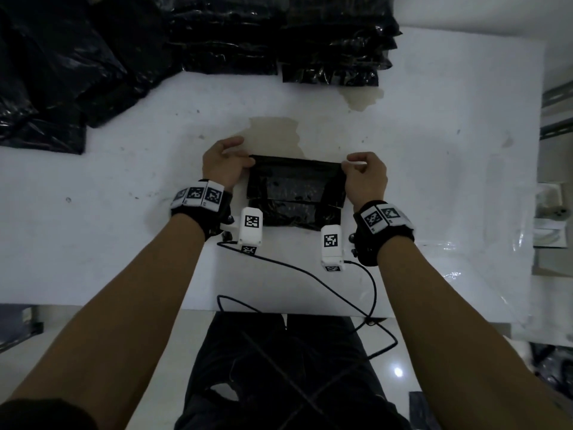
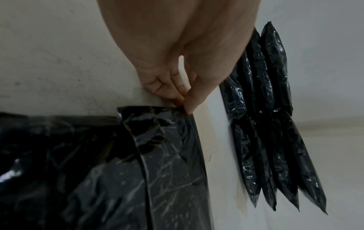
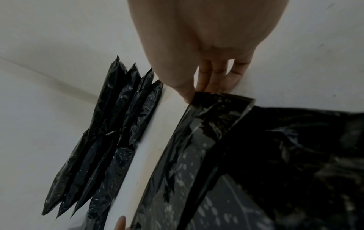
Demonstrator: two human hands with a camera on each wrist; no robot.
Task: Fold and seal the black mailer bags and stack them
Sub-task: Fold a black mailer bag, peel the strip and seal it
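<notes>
A black mailer bag [image 1: 296, 187] lies on the white table [image 1: 124, 212] in front of me, its side edges folded inward. My left hand [image 1: 228, 159] pinches the far left corner of the bag's flap [image 2: 177, 112] between thumb and fingertips. My right hand [image 1: 362, 167] pinches the far right corner [image 3: 199, 96] the same way. The flap's far edge is lifted a little off the table between the two hands. Stacks of finished black mailer bags [image 1: 335, 41] stand at the table's far edge, also seen as stacked bags [image 2: 275, 109] and stacked bags [image 3: 110, 132] in the wrist views.
A loose heap of black bags [image 1: 55, 72] covers the far left of the table. Brownish stains [image 1: 279, 131] mark the table beyond the bag. A black cable [image 1: 310, 274] runs across the near edge. A shelf with white items [image 1: 552, 212] stands at the right.
</notes>
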